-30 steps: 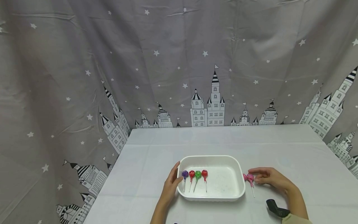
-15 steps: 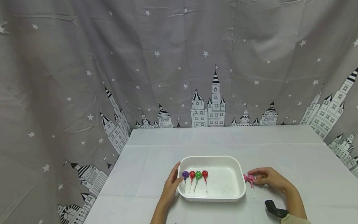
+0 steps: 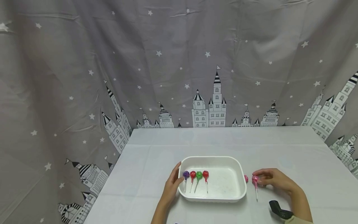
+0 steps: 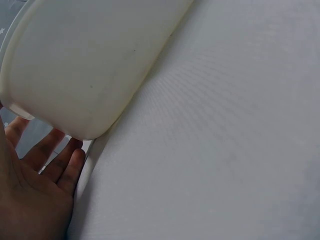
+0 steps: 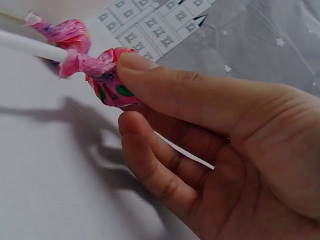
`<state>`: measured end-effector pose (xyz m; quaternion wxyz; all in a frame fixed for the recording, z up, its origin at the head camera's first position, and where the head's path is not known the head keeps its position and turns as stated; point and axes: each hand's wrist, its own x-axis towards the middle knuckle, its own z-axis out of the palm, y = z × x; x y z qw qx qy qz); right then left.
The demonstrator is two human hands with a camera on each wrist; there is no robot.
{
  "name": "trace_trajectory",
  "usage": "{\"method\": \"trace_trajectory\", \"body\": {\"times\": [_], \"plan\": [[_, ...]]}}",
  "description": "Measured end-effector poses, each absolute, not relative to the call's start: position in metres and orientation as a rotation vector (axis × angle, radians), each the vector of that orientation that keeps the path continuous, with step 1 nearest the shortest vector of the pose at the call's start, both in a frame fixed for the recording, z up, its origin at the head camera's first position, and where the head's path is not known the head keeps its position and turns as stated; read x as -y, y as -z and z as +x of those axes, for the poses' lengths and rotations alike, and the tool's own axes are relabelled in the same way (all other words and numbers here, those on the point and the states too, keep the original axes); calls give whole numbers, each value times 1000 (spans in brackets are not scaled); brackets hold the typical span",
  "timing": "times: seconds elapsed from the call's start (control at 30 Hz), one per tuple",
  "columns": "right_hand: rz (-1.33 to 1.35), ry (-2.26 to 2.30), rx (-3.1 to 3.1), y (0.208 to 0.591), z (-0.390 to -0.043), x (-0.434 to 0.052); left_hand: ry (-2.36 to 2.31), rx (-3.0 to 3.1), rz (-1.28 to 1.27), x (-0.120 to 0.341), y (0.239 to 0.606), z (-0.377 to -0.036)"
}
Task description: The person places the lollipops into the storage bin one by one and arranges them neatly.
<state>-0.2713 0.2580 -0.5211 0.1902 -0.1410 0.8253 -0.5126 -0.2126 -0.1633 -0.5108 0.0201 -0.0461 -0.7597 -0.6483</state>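
Holding four lollipops (image 3: 195,176), white tray (image 3: 223,161), left hand (image 3: 170,186) spread against its side, right hand (image 3: 272,179) pinching pink lollipop (image 3: 255,179)

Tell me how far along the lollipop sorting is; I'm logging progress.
Done: four lollipops, purple, red, green and red, lie in the white tray. In hand: the right hand pinches a pink lollipop; the left hand rests on the tray's side. Left: another pink lollipop on the table.

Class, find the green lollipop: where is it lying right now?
In the head view the green lollipop lies inside the white tray, left of its centre, third in a row, between two red lollipops.
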Motion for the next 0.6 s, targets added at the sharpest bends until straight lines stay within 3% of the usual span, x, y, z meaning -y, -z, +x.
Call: {"method": "trace_trajectory", "body": {"times": [0.6], "plan": [[-648,1637,-2276,464,-266,-244,2010,2356,-160,163,512,-213]]}}
